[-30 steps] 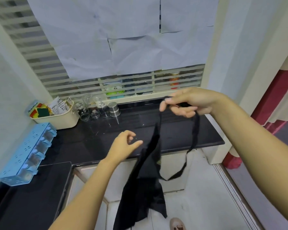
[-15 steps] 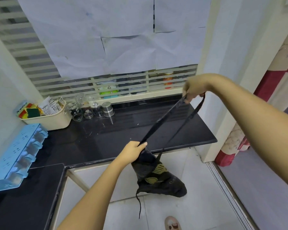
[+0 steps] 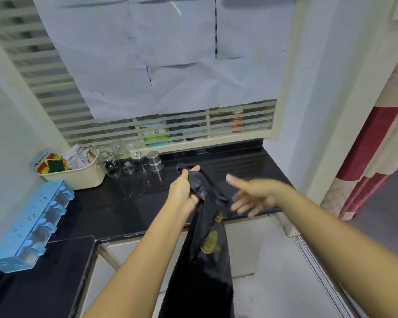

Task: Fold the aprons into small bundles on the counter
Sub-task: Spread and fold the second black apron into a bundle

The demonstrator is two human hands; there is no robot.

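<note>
A black apron (image 3: pixel 205 260) with a yellow print hangs from the counter's front edge down toward the floor. Its top and strap lie on the black counter (image 3: pixel 124 203). My left hand (image 3: pixel 184 191) grips the bunched upper part of the apron over the counter. Just right of the apron, my right hand (image 3: pixel 251 196) hovers with fingers spread and thumb up, holding nothing; it is motion-blurred.
A cream basket (image 3: pixel 78 177) with sponges and packets stands at the back left, beside several glass jars (image 3: pixel 122 166) and a steel cup (image 3: pixel 155 161). A blue organizer (image 3: pixel 32 223) lies on the left. A red-and-white curtain (image 3: pixel 372 161) hangs at the right.
My right hand let go of the strap and dropped to beside the apron, now open. My left hand moved up onto the counter with the apron top; the body hangs longer.
</note>
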